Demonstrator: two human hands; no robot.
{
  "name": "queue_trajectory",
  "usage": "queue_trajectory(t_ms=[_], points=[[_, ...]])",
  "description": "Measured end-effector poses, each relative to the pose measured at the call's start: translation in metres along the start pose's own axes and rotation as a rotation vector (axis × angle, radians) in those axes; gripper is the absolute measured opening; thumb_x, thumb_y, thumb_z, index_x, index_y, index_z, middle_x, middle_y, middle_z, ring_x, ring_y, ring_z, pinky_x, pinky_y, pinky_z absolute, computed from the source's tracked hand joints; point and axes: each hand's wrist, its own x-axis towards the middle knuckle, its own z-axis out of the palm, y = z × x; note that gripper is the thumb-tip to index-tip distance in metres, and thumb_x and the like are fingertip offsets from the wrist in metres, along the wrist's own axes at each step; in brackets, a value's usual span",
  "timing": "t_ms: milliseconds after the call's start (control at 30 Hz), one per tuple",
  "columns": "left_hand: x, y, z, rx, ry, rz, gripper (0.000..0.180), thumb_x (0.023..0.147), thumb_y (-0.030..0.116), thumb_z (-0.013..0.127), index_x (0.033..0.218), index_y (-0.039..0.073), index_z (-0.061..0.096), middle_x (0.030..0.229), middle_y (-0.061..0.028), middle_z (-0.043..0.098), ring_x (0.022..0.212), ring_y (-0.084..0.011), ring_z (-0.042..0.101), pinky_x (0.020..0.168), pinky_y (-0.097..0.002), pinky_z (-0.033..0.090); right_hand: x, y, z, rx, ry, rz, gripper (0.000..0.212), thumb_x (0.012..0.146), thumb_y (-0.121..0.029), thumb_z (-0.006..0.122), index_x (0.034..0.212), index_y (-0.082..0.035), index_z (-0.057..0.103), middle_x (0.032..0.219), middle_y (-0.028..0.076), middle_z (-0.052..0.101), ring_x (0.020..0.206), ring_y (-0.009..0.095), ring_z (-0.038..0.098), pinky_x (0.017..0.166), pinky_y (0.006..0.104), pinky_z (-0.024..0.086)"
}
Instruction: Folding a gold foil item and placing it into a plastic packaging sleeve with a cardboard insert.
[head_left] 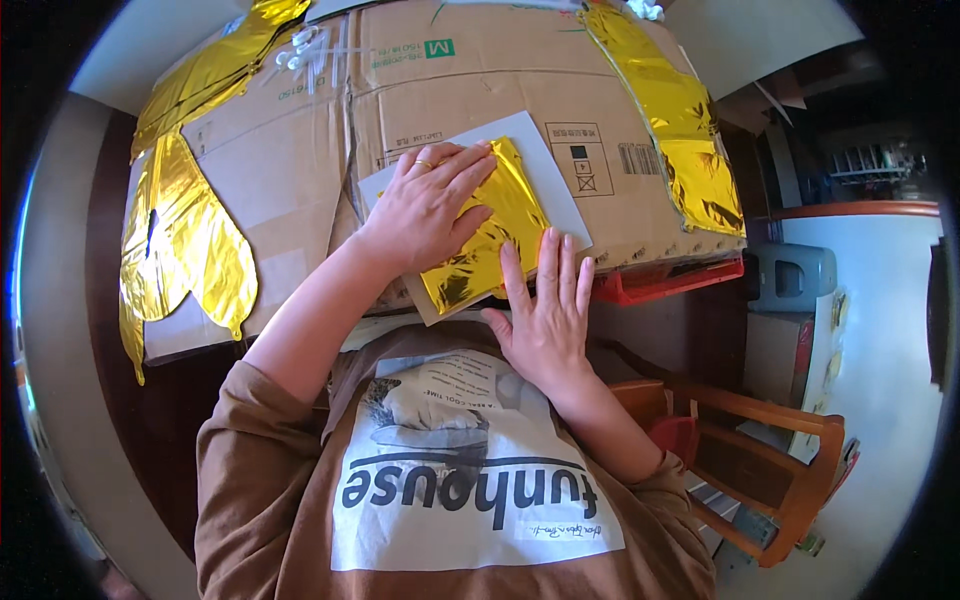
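Note:
A gold foil balloon (510, 200), folded into a flat rectangle, lies on a white card (562, 200) near the front edge of the cardboard. My left hand (432, 200) rests flat on the upper left of the foil, fingers stretched and close together, a ring on one finger. At the lower right edge of the foil, my right hand (545, 320) has its fingers spread, with the fingertips on the foil and card. Neither hand grips anything. Creases run across the shiny foil, and the left hand hides part of it.
The cardboard (480, 80) covers the worktop. A flat gold foil balloon (195, 230) drapes over its left edge; another gold foil piece (680, 130) lies along the right. Small white bits (298, 48) sit at the back left. A wooden chair (770, 430) stands at the right.

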Motion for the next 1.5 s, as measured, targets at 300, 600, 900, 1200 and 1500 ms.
queue_trajectory(t_ms=[300,600,900,1200,1500], points=[[0.016,0.015,-0.012,0.265,-0.049,0.094,0.052,0.092,0.026,0.064,0.139,0.006,0.055,0.136,-0.0109,0.058,0.121,-0.0324,0.053,0.108,-0.0479,0.038,0.01,-0.005,-0.017,0.02,-0.039,-0.04,0.09,0.089,-0.049,0.068,0.156,-0.002,0.032,0.161,0.033,0.022,0.148,0.054,0.02,0.12,0.0647,0.015],[0.022,0.007,-0.001,0.097,0.016,0.0,0.05,0.091,0.028,0.063,0.134,0.005,0.059,0.125,-0.0101,0.058,0.116,-0.0315,0.053,0.105,-0.0463,0.039,0.008,0.001,-0.011,0.028,-0.064,-0.145,0.1,0.078,-0.045,0.08,0.155,-0.002,0.033,0.157,0.034,0.026,0.146,0.053,0.024,0.119,0.061,0.025],[0.033,0.004,-0.002,0.155,-0.037,-0.031,0.06,0.084,0.034,0.067,0.136,0.007,0.058,0.125,-0.0105,0.057,0.119,-0.0315,0.05,0.105,-0.0463,0.037,0.007,0.002,-0.015,0.039,-0.09,-0.168,0.093,0.08,-0.046,0.079,0.158,-0.021,0.036,0.159,0.037,0.019,0.145,0.057,0.022,0.118,0.0646,0.024],[0.032,-0.013,-0.009,-0.045,-0.015,-0.103,0.057,0.089,0.031,0.067,0.14,0.008,0.055,0.132,-0.0147,0.055,0.124,-0.0362,0.049,0.108,-0.0464,0.038,0.01,-0.001,-0.021,0.044,-0.101,-0.167,0.091,0.08,-0.045,0.08,0.157,-0.021,0.038,0.159,0.037,0.018,0.145,0.056,0.022,0.118,0.0639,0.023],[-0.027,0.014,-0.045,-0.178,0.218,-0.096,0.033,0.088,0.004,0.066,0.122,0.003,0.066,0.12,-0.0176,0.063,0.113,-0.037,0.062,0.099,-0.0428,0.05,0.014,-0.005,-0.027,0.022,-0.088,-0.174,0.084,0.079,-0.044,0.08,0.151,-0.018,0.046,0.153,0.038,0.029,0.14,0.057,0.031,0.116,0.0637,0.027]])
